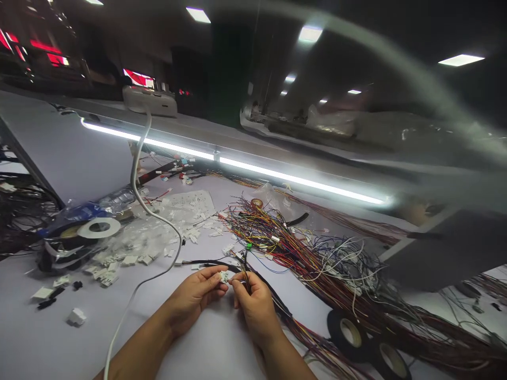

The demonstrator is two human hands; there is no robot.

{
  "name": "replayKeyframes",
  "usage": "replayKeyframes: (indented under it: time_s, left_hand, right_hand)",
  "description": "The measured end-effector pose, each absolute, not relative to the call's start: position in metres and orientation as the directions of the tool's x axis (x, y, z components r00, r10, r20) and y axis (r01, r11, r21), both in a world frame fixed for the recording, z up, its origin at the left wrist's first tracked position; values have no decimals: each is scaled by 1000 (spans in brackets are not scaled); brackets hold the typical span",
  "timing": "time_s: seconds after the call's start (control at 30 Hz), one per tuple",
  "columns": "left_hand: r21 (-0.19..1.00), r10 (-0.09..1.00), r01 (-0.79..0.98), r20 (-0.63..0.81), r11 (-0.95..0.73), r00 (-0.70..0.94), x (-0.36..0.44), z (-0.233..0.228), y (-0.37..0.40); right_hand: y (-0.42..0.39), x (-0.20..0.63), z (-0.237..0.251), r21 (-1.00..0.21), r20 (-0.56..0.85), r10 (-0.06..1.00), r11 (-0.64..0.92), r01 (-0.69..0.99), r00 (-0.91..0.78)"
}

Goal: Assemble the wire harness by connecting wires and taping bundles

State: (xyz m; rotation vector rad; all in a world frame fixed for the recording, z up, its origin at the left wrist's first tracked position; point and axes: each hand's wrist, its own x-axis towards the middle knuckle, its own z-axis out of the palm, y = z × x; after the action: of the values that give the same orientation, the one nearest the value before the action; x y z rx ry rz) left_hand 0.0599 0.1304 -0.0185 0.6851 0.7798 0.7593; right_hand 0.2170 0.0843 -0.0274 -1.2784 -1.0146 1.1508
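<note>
Between thumb and fingers, my left hand [200, 293] pinches a small white connector housing [225, 276] with dark holes in its face. Close against its right side, my right hand [255, 301] is closed on thin wires [246, 274] that come out of a dark-sleeved harness. The wire tip at the connector is too small to make out, so whether it sits inside a hole cannot be seen. Black sleeving [277, 298] runs from behind the right hand toward the lower right.
Loose white connectors [105, 274] lie at left near tape rolls [99, 228]. A white cable [158, 216] hangs across the left side. A large wire bundle [285, 248] stretches rightward, with black tape rolls [350, 333] at its lower edge. A light tube [301, 179] crosses behind.
</note>
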Motion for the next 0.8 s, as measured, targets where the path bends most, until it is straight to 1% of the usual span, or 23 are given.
replayKeyframes:
  time_s: [0.1, 0.2, 0.37, 0.53, 0.6, 0.67, 0.7, 0.8]
  left_hand:
    - [777, 802, -333, -340, 534, 492, 60, -20, 130]
    - [786, 804, -325, -333, 525, 493, 61, -20, 129]
    - [836, 849, -305, -308, 457, 430, 66, -22, 125]
    - [846, 870, -301, -317, 439, 379, 68, -26, 125]
    - [861, 867, -272, -311, 430, 389, 67, -26, 126]
    - [865, 856, -256, -303, 431, 419, 66, -26, 126]
    - [863, 852, -257, -302, 435, 428, 65, -26, 126]
    - [840, 849, -285, -326, 462, 417, 64, -23, 126]
  right_hand:
    - [85, 217, -30, -998, -57, 983, -49, -50, 172]
    - [85, 217, -34, -1000, -9, 983, -11, 12, 184]
    - [84, 216, -34, -996, 50, 984, 38, 75, 172]
    - [85, 215, -33, -946, 196, 962, 135, 295, 190]
    - [85, 215, -34, -925, 233, 955, 160, 345, 181]
    - [86, 215, -35, -930, 220, 960, 153, 333, 174]
    - [86, 216, -36, -943, 189, 966, 128, 305, 179]
    - [86, 217, -36, -983, 47, 979, 10, 185, 198]
